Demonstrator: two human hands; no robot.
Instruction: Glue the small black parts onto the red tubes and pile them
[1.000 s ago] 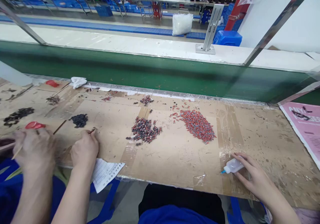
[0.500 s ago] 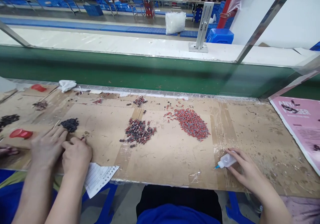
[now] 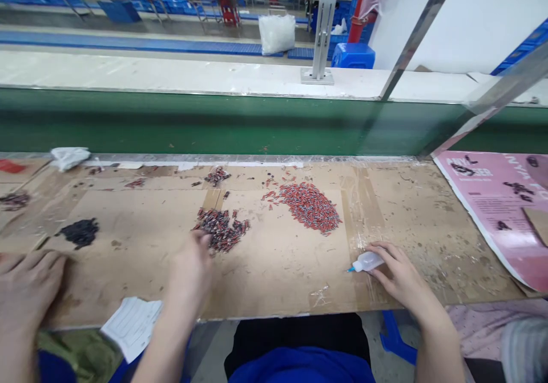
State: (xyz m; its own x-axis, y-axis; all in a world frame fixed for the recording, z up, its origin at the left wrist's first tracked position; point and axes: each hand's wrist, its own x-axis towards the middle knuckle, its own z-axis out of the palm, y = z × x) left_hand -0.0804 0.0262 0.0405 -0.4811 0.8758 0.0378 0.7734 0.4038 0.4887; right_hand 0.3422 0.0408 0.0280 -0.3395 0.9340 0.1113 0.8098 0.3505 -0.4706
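My right hand (image 3: 396, 274) is closed around a small translucent squeeze bottle (image 3: 369, 261) with a blue nozzle tip. The bottle lies on its side just over the cardboard tabletop (image 3: 274, 280), its tip pointing left. Up and to the left of it is a heap of small red and grey parts (image 3: 310, 207). Farther left sits a darker heap of black and red pieces (image 3: 222, 230). A co-worker's hand (image 3: 190, 263), blurred, reaches to that darker heap from the left; its fingertips are unclear. My left hand is outside the picture.
The co-worker's other hand (image 3: 32, 280) rests near a black heap (image 3: 80, 232). A paper sheet (image 3: 132, 327) hangs over the front edge. A pink printed sheet (image 3: 492, 200) lies at right. A green barrier (image 3: 240, 123) runs behind the table.
The camera view has shifted, with the tabletop things now farther left. The co-worker's right hand has moved rightward to the black and red heap. My right hand still holds the bottle.
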